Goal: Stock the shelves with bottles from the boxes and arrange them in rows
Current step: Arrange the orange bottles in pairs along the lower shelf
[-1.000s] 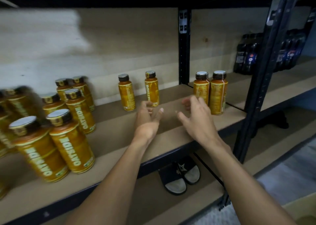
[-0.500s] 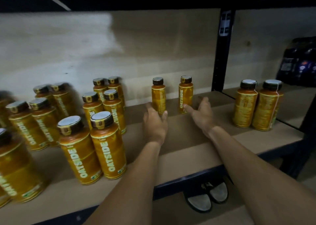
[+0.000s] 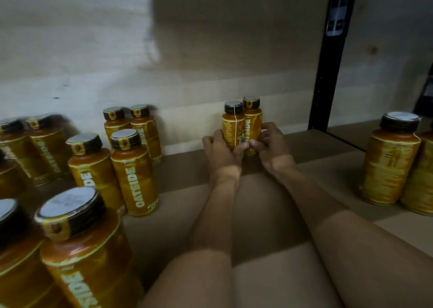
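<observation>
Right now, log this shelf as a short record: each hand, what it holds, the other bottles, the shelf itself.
left hand: fingers curled round left back bottle
right hand: fingers curled round right back bottle
their pose: upright, touching side by side, near the back wall
left group: orange Oatside bottles, upright, caps on, in two-wide rows
right pair: upright, one cut off by the frame edge
shelf board: brown, carries all the bottles
post: black upright at the back right

Arms outstretched, left hand [image 3: 219, 151] and right hand [image 3: 273, 148] clasping two bottles [image 3: 234, 126]
</observation>
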